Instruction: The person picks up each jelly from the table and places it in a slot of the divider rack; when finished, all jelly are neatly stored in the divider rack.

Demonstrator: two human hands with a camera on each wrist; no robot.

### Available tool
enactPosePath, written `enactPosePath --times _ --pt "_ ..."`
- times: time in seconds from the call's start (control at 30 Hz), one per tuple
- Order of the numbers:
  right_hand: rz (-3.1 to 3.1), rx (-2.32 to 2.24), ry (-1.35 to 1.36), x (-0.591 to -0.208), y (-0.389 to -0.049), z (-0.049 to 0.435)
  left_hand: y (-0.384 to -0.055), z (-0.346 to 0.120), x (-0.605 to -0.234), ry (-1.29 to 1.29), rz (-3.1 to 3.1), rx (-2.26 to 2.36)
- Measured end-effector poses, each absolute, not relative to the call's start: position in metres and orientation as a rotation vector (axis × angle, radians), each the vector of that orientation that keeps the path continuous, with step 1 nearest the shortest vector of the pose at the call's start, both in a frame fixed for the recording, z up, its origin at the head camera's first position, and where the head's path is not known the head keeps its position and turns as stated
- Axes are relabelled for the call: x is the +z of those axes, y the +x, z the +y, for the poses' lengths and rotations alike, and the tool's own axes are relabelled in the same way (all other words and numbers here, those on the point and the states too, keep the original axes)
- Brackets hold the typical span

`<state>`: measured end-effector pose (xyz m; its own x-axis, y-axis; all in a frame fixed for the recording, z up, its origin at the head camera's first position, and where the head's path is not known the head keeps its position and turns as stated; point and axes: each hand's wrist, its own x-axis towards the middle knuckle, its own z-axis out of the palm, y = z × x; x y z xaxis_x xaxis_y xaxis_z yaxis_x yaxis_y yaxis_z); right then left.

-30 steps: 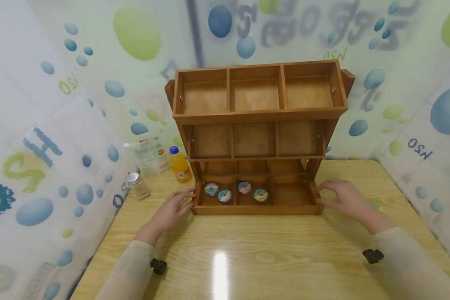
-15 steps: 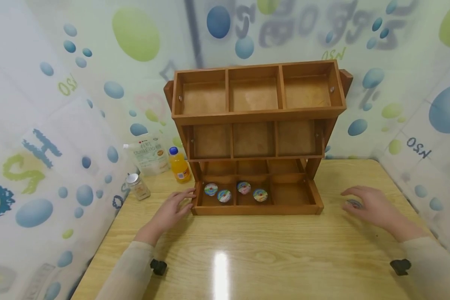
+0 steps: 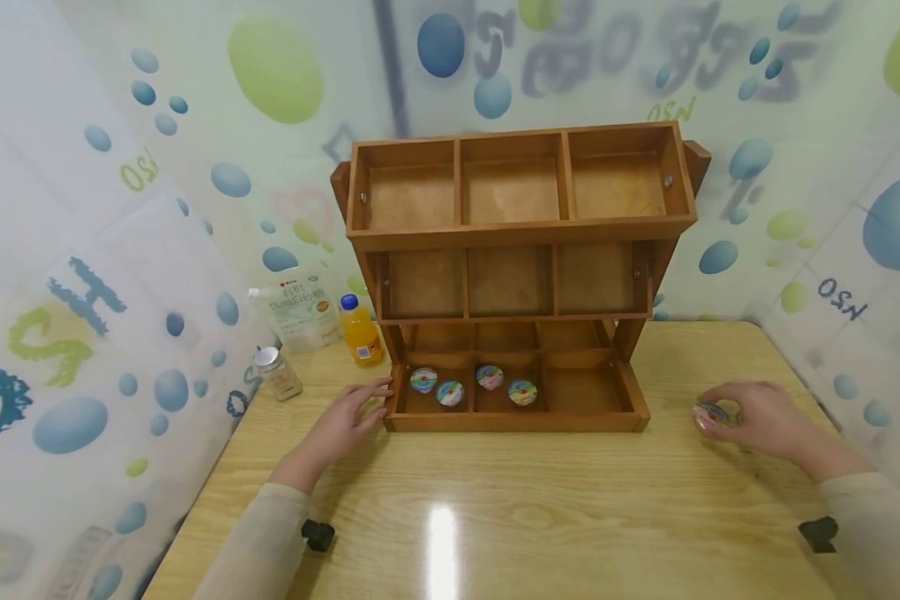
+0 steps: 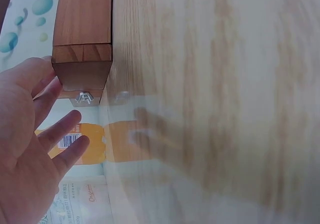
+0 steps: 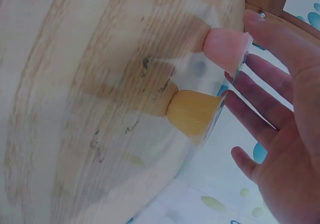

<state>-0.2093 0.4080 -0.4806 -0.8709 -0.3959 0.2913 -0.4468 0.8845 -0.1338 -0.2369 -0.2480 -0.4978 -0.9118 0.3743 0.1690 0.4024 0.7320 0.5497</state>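
A three-tier brown wooden rack (image 3: 521, 233) stands on the table, with several small jelly cups (image 3: 522, 392) in the left and middle compartments of its bottom tier. My left hand (image 3: 348, 417) rests its fingertips against the rack's left end, fingers extended. On the right, my right hand (image 3: 765, 421) is at a pink jelly cup (image 5: 225, 49), thumb and fingers spread about its lid without a plain pinch. Beside it in the right wrist view, a yellow jelly cup (image 5: 195, 112) stands close to the fingertips; the hand mostly hides it in the head view.
Left of the rack are an orange drink bottle (image 3: 360, 331), a white pouch (image 3: 296, 308) and a glass jar with a metal lid (image 3: 277, 373). Printed cloth walls (image 3: 157, 250) surround the wooden table (image 3: 540, 517).
My right hand has left the rack's right end and moved right to the pink jelly cup. My left hand has stayed at the rack's left end.
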Motion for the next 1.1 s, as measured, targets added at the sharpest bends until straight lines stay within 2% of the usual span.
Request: enactPosePath --times 0.47,0.87,1.1 --pt "-2.684 0.313 0.692 -0.478 -0.21 0.402 -0.236 -0.248 -0.495 -0.637 -2.9 -0.942" --pt "-2.743 0.326 0.722 -0.44 -0.213 0.358 -0.237 -0.247 -0.494 -0.632 -2.9 -0.933" --pt "-2.724 0.337 0.772 -0.435 -0.219 0.331 -0.236 -0.247 -0.494 -0.623 -2.91 -0.935"
